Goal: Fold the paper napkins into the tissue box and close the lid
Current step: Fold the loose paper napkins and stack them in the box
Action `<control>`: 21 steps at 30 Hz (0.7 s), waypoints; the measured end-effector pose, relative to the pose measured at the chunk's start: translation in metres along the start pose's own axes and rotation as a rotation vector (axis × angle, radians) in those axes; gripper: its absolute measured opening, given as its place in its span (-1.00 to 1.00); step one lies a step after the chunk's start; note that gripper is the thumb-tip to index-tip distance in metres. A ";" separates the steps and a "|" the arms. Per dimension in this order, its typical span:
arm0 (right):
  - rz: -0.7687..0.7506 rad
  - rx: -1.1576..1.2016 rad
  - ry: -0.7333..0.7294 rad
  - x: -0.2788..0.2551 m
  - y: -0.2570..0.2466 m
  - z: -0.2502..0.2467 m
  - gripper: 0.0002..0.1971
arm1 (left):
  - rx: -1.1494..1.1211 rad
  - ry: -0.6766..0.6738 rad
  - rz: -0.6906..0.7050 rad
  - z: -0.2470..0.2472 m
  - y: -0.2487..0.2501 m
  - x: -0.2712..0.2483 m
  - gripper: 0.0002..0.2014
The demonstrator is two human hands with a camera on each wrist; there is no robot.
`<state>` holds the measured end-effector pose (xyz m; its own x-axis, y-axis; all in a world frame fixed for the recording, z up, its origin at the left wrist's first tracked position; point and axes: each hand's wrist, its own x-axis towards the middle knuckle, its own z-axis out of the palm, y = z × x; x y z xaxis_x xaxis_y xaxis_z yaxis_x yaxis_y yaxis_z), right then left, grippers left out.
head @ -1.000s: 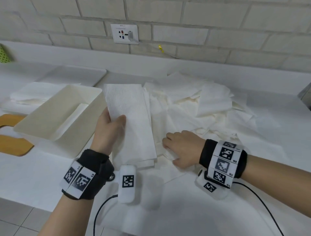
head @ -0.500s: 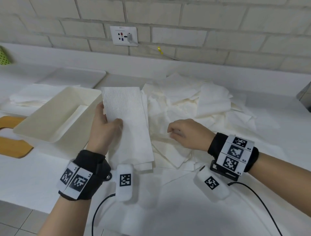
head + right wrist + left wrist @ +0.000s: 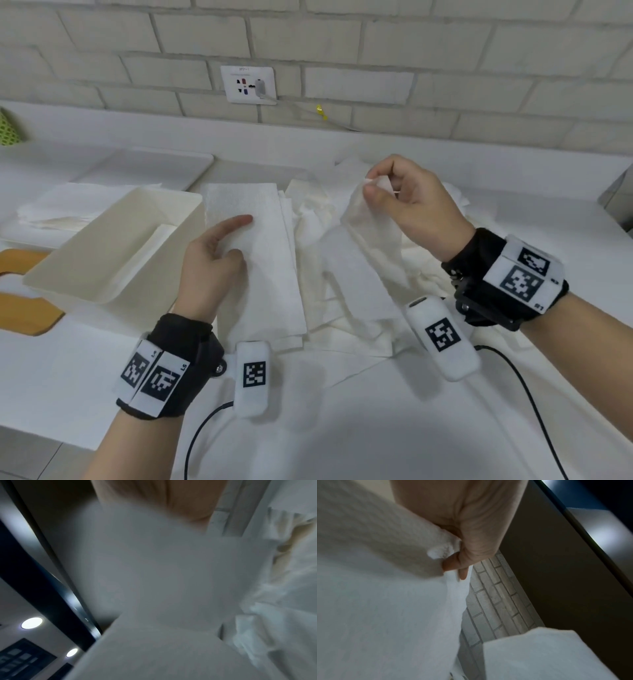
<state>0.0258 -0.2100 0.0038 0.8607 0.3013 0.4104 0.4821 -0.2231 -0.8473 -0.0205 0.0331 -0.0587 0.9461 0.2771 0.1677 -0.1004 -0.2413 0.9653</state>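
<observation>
My left hand (image 3: 239,240) holds a folded white napkin (image 3: 263,274) just right of the open cream tissue box (image 3: 85,274), index finger and thumb on top. The left wrist view shows fingers (image 3: 453,563) pinching the napkin's edge (image 3: 385,601). My right hand (image 3: 371,186) is raised over the loose napkin pile (image 3: 308,212) and pinches the corner of one limp napkin (image 3: 370,260), which hangs down. That sheet (image 3: 171,574) fills the blurred right wrist view. A napkin (image 3: 150,250) lies inside the box. The wooden lid (image 3: 30,315) lies at the far left.
A second stack of napkins (image 3: 68,205) lies behind the box, and a white tray (image 3: 147,168) sits further back. The brick wall with a socket (image 3: 248,84) closes off the counter. The counter's front edge (image 3: 51,435) runs near my left wrist.
My right hand has risen from the pile, lifting one napkin by its corner. My left hand kept the folded napkin and now stretches its index finger across the top.
</observation>
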 end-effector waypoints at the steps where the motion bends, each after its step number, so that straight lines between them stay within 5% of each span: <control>1: -0.021 0.026 0.000 0.002 -0.004 -0.001 -0.82 | 0.008 0.008 0.024 0.001 0.005 -0.001 -0.51; 4: -0.063 0.052 0.002 0.009 -0.015 0.001 -0.87 | -0.018 -0.029 0.130 0.006 0.022 -0.009 -0.80; 8: -0.109 -0.102 -0.026 0.017 -0.027 0.012 -0.91 | -0.012 -0.144 0.218 0.016 0.047 -0.020 -0.43; 12: -0.174 -0.250 -0.106 0.022 -0.038 0.028 -0.91 | -0.002 -0.270 0.136 0.030 0.062 -0.023 -0.30; 16: -0.145 -0.289 -0.212 0.025 -0.042 0.034 -0.82 | 0.051 -0.201 0.083 0.034 0.061 -0.015 -0.49; 21: -0.046 -0.192 -0.252 0.031 -0.038 0.025 -0.69 | -0.077 -0.283 -0.043 0.027 0.049 -0.012 -0.66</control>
<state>0.0299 -0.1686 0.0404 0.7813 0.5297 0.3300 0.5622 -0.3677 -0.7408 -0.0285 -0.0068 -0.0182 0.9971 0.0124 0.0745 -0.0715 -0.1607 0.9844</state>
